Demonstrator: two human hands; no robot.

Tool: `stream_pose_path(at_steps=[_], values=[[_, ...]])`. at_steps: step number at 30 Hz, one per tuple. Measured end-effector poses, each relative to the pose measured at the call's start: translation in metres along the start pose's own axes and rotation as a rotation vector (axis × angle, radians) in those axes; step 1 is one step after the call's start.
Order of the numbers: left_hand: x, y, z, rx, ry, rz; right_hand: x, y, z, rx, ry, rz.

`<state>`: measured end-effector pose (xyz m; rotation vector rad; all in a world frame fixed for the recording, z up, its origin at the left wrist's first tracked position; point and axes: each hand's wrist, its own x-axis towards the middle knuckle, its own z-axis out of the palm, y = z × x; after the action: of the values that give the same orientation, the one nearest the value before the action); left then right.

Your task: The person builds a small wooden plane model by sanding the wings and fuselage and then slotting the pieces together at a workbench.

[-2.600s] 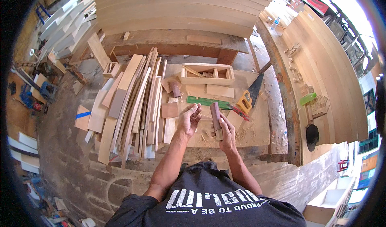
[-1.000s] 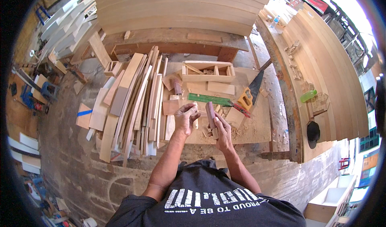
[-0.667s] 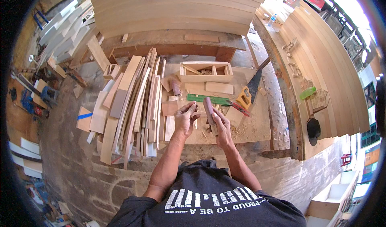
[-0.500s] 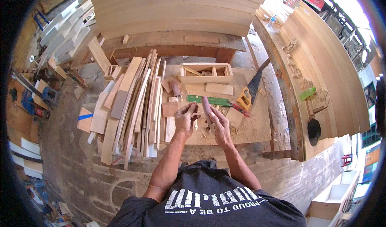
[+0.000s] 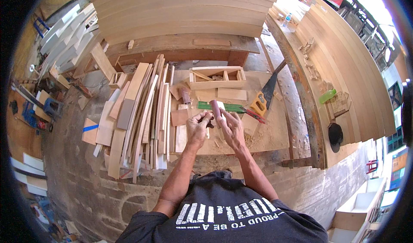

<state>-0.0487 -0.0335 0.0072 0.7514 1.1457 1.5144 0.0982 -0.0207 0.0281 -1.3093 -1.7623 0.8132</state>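
Above the workboard [image 5: 266,137], my right hand [image 5: 232,130] grips a reddish-brown strip [image 5: 215,109] that looks like folded sandpaper, with a pale edge showing beside it. My left hand [image 5: 198,128] is closed close by, its fingertips pinched near the strip; something small and dark shows by them, too small to name. Under and beyond the hands lies a green straight bar [image 5: 205,106], with a red-and-dark tool [image 5: 254,115] at its right end. A handsaw [image 5: 261,103] with a yellow handle rests farther right. Another reddish-brown piece [image 5: 185,96] lies left of the bar.
Long wooden strips [image 5: 142,109] are piled on the left. A divided wooden box [image 5: 217,85] and a small board [image 5: 232,94] sit behind the bar. Shavings [image 5: 256,139] lie at the right. Stacked planks [image 5: 185,15], a green bottle [image 5: 328,96] and a dark cap [image 5: 335,136] are farther off.
The reddish-brown strip in my right hand has tilted and shifted slightly left, and a pale edge now shows beside it. My left hand stays close to it. The whole view has shifted a little.
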Motion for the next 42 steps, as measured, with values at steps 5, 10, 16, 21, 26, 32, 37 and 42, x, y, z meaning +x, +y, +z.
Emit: stream_pose_path(at_steps=[5, 10, 16, 21, 26, 32, 37, 42], values=[[0.001, -0.008, -0.002, -0.065, -0.008, -0.041, -0.004, -0.003, -0.014, 0.044, 0.009, -0.074], [0.001, -0.008, -0.005, -0.151, -0.068, -0.149, 0.003, 0.010, -0.019, 0.073, 0.008, -0.059], [0.004, -0.003, -0.009, -0.283, -0.021, -0.230, -0.004, 0.012, -0.022, 0.300, -0.041, 0.042], [0.008, -0.007, -0.010, -0.266, 0.040, -0.206, -0.013, 0.023, -0.011, 0.588, -0.076, 0.201], [0.006, -0.001, -0.005, -0.185, 0.049, -0.181, -0.017, 0.020, -0.009, 0.706, -0.128, 0.299], [0.006, 0.002, -0.001, -0.142, 0.026, -0.119, -0.016, 0.010, -0.006, 0.730, -0.147, 0.288], [0.010, -0.002, 0.001, -0.163, -0.012, -0.123, -0.017, 0.008, -0.006, 0.793, -0.155, 0.313], [0.009, 0.000, 0.004, -0.136, 0.011, -0.140, -0.019, 0.011, -0.005, 0.804, -0.124, 0.303]])
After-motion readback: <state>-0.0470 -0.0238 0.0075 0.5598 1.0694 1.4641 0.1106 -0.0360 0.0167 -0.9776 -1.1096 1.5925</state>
